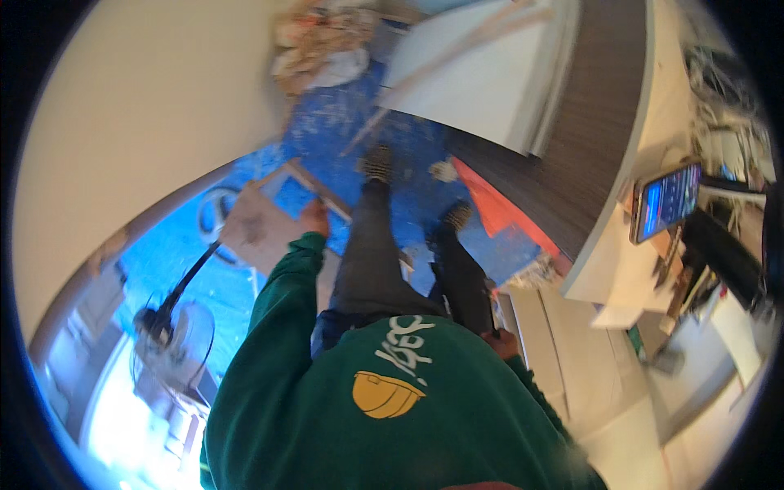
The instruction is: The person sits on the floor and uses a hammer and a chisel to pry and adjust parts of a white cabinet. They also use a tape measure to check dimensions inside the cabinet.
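Out in front on the left, my left hand (pixel 314 219) is closed on the edge of a brown board (pixel 253 224) with a wooden strip along its side. The board slants beside my left leg, and its lower end is partly hidden by my sleeve. My right hand (pixel 504 343) hangs low by my right thigh. Its fingers are curled around a slim dark object (pixel 493 309) that I cannot make out.
A fan (pixel 175 335) stands on the left. White panels (pixel 469 73) lean by a dark wood surface (pixel 596 106). Crumpled paper (pixel 327 41) lies ahead on the blue floor (pixel 327 122), near an orange-red sheet (pixel 498 204). A phone (pixel 665 202) sits on the right over a cluttered worktop.
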`<state>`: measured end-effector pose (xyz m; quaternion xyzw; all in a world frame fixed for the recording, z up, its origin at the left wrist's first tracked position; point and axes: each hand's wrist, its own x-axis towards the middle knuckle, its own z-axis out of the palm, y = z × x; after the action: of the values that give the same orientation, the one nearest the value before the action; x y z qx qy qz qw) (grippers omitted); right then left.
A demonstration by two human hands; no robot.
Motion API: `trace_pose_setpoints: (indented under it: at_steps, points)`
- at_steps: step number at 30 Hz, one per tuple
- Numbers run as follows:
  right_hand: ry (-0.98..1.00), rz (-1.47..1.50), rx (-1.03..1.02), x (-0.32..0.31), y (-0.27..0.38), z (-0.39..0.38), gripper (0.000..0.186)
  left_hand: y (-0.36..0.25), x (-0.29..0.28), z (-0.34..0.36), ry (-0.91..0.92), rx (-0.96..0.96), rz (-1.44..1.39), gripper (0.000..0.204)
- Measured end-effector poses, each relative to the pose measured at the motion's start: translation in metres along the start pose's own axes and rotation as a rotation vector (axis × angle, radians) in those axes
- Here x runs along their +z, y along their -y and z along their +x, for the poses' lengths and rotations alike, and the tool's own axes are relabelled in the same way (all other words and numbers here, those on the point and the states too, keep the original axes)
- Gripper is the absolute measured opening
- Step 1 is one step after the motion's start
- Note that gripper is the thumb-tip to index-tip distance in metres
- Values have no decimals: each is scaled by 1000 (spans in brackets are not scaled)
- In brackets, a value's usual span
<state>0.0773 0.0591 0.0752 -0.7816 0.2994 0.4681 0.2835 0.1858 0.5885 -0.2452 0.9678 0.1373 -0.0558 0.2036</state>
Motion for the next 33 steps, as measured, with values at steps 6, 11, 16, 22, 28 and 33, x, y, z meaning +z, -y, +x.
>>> trace_pose_setpoints:
  at_steps: [6, 11, 16, 22, 28, 33]
  points:
    - [93, 304, 331, -3, 36, 31, 21, 26, 3, -20, 295, -6, 174, 13]
    - [92, 398, 375, 8, 15, 62, 20, 6, -7, -22, 160, 93, 184, 12]
    - [49, 504, 396, 33, 6, 78, 21, 2, -21, -26, 127, 195, 137, 10]
    - [-32, 637, 273, 81, -24, 89, 26, 9, -15, -37, 78, 186, 126, 16]
    - [-230, 616, 55, 123, -40, 85, 31, 25, -5, -38, -90, 313, 60, 20]
    - [-385, 635, -121, 141, -41, 67, 31, 23, -7, -31, -137, 207, -252, 25]
